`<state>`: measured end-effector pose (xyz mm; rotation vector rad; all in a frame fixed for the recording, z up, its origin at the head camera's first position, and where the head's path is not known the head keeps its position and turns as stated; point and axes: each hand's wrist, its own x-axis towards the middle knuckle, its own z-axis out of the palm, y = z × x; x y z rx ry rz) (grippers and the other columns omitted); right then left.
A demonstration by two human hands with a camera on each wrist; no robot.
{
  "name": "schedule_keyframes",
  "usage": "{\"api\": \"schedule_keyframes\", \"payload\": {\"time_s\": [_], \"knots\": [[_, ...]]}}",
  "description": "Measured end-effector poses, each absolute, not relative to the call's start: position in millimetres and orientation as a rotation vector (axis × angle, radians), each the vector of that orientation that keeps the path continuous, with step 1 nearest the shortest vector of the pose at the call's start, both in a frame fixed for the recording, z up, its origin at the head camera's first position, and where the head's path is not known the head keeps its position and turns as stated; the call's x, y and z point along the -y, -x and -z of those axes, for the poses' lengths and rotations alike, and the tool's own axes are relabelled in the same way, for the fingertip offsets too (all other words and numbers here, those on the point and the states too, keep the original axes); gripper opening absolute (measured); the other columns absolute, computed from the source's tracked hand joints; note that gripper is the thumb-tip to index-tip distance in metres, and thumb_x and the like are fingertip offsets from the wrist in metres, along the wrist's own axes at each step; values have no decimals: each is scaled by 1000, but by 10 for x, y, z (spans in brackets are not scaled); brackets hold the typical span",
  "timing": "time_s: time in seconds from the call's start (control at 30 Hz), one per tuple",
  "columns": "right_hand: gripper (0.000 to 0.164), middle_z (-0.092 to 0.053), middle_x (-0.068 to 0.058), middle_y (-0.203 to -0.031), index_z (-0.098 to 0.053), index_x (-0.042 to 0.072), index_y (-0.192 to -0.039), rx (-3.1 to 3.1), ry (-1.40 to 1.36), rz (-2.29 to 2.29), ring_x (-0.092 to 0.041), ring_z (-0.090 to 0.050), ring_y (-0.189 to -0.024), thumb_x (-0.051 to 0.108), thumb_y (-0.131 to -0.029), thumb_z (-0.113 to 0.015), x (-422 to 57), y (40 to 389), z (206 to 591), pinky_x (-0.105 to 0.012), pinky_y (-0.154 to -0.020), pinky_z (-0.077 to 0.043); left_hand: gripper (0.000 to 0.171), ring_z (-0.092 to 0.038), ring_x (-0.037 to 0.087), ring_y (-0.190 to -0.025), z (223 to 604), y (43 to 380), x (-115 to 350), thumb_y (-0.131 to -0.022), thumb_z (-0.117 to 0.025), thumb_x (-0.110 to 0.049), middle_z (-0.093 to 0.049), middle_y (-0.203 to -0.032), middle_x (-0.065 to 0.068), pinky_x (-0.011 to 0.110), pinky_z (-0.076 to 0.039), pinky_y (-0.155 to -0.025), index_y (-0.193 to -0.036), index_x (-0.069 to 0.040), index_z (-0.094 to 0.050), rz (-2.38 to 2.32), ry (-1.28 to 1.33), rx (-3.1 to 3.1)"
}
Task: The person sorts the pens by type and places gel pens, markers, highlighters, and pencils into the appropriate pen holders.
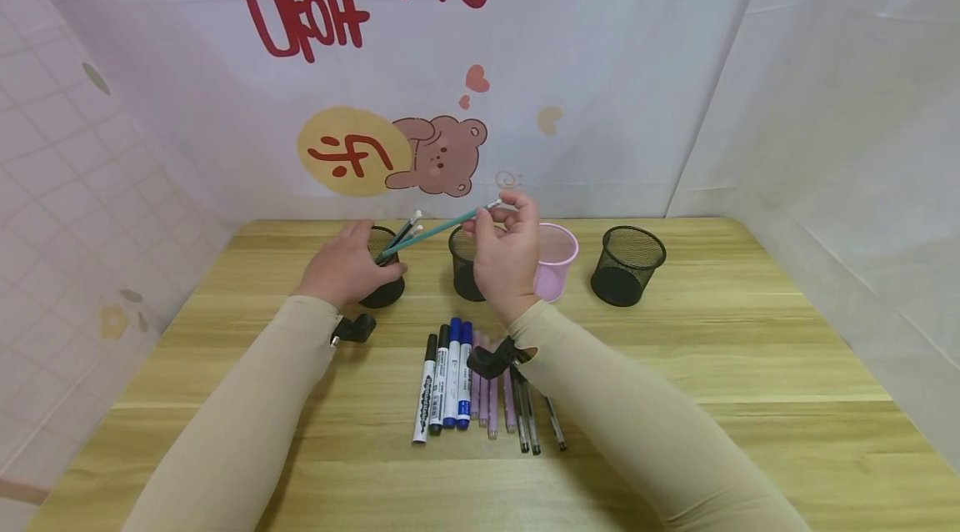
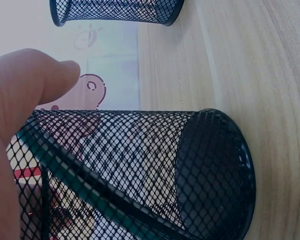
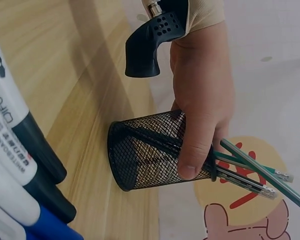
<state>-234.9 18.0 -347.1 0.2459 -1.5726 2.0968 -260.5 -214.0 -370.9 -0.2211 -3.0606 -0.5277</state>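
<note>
At the left of the head view, my left hand (image 1: 343, 267) grips a black mesh pen cup (image 1: 384, 293) by its side. Several pencils (image 1: 407, 229) stand in that cup, white eraser ends up. My right hand (image 1: 510, 257) pinches a teal pencil (image 1: 444, 228) near its eraser end. The pencil slants down leftward to the cup's mouth; its lower tip is hidden. In the right wrist view the left thumb (image 3: 191, 150) presses the cup's mesh (image 3: 152, 150), and the teal pencil (image 3: 289, 191) crosses by its rim. The left wrist view shows the mesh close up.
To the right stand another black mesh cup (image 1: 467, 275), a pink cup (image 1: 553, 278) and a further black cup (image 1: 622, 278). Whiteboard markers (image 1: 451, 382), pink pens (image 1: 483, 399) and black-tipped pens (image 1: 528, 419) lie in a row nearer the front. A printed cloth hangs behind.
</note>
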Motion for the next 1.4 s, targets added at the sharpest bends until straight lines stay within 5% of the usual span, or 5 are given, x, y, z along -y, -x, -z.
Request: {"api": "schedule_keyframes", "payload": {"time_s": [0.4, 0.53, 0.7, 1.4], "knots": [[28, -60, -3, -91, -51, -1, -125, 1649, -202, -2053, -40, -73, -81, -6, -99, -61, -83, 2334, 3528, -52, -86, -64, 98, -53, 41, -137, 3695, 2589, 2135, -89, -69, -61, -45, -158, 21, 61, -48, -112, -158, 0, -35, 546, 217, 3058], [25, -62, -6, -91, -52, -1, -123, 1701, -206, -2007, -51, -71, -87, -5, -100, -62, -53, 2326, 3560, -35, -80, -64, 97, -54, 40, -134, 3693, 2585, 2132, -90, -70, -60, -46, -156, 21, 61, -49, -110, -157, 1, -36, 550, 217, 3053], [22, -67, -16, -95, -57, 2, -121, 1786, -223, -1930, -43, -72, -87, -2, -100, -62, -22, 2325, 3605, -20, -75, -57, 96, -55, 39, -133, 3699, 2588, 2130, -89, -70, -62, -48, -153, 20, 61, -49, -110, -156, 0, -37, 553, 217, 3047], [21, -79, -10, -108, -75, 7, -121, 2226, -265, -1725, -28, -77, -88, 14, -104, -66, 17, 2277, 3596, -20, -66, -54, 101, -54, 43, -137, 3694, 2579, 2121, -88, -69, -65, -46, -157, 20, 63, -48, -111, -160, -4, -32, 557, 214, 3050]]}}
